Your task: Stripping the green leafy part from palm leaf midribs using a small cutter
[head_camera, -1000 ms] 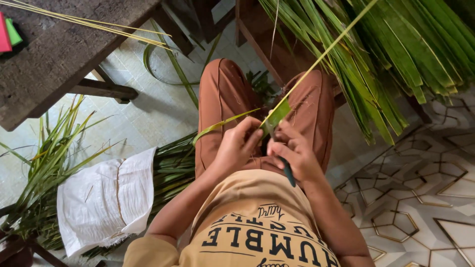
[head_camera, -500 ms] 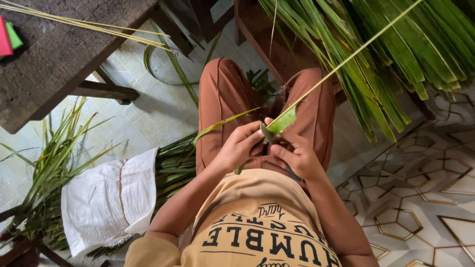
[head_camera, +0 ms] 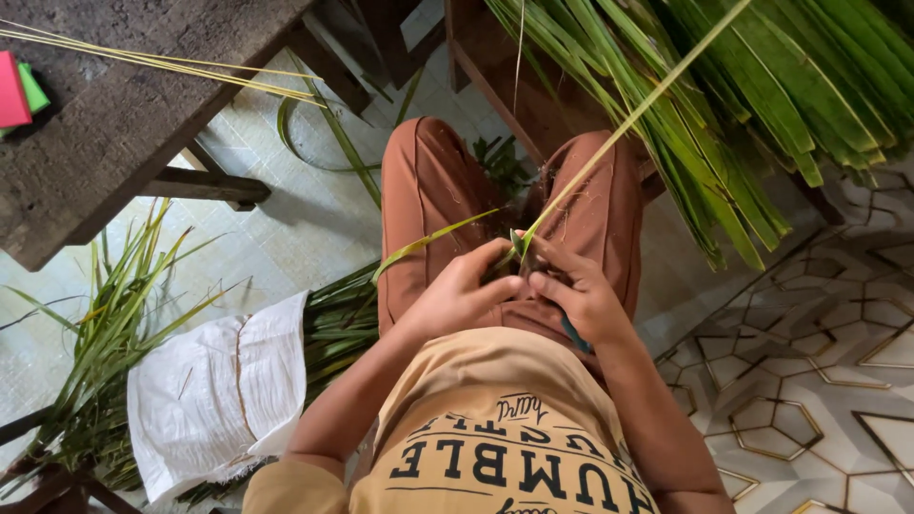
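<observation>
My left hand pinches the lower end of a long palm leaf midrib over my lap. The yellow-green midrib slants up to the upper right, past the frame's top edge. A thin green leaf strip curls away to the left from my fingers. My right hand is closed on a small knife; its teal handle pokes out below the palm, and the blade is hidden where both hands meet at the leaf's base.
A heap of green palm leaves lies on a wooden bench at the upper right. A dark wooden table stands at the upper left. Cut leaf strips and a white sack lie on the tiled floor to the left.
The broad green piece of leaf near my fingers has shrunk to almost nothing. The midrib swung right, then partly back. Both hands have drawn slightly closer to my body.
</observation>
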